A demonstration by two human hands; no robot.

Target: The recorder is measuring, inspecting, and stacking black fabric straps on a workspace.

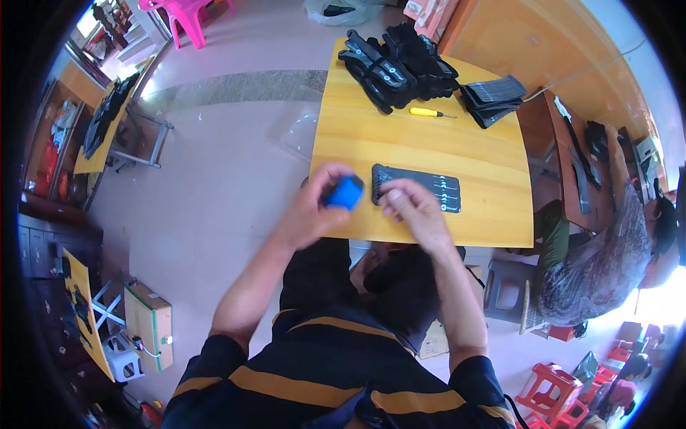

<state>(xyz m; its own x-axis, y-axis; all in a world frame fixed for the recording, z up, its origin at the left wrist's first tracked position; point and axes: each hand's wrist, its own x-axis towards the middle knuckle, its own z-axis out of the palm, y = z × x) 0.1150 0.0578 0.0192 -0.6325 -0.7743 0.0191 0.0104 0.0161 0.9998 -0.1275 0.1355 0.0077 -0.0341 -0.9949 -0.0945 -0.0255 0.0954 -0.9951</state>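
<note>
My left hand (323, 204) is closed round a small blue block-like object (346, 192) with a dark end. It is held just off the left edge of the yellow wooden table (429, 143). My right hand (416, 211) hovers over the near part of the table with its fingers curled toward the thumb, and whatever they may pinch is too small to make out. Below and behind that hand lies a stack of flat dark strips or cards (421, 182) with pale printed marks, partly covered by the fingers.
Bundled black straps (400, 64) pile up at the table's far side, beside a yellow-handled screwdriver (431, 113) and another stack of dark strips (491, 99). A co-worker (597, 264) sits at a brown table (572, 164) on the right. A pink chair (187, 18) stands far left.
</note>
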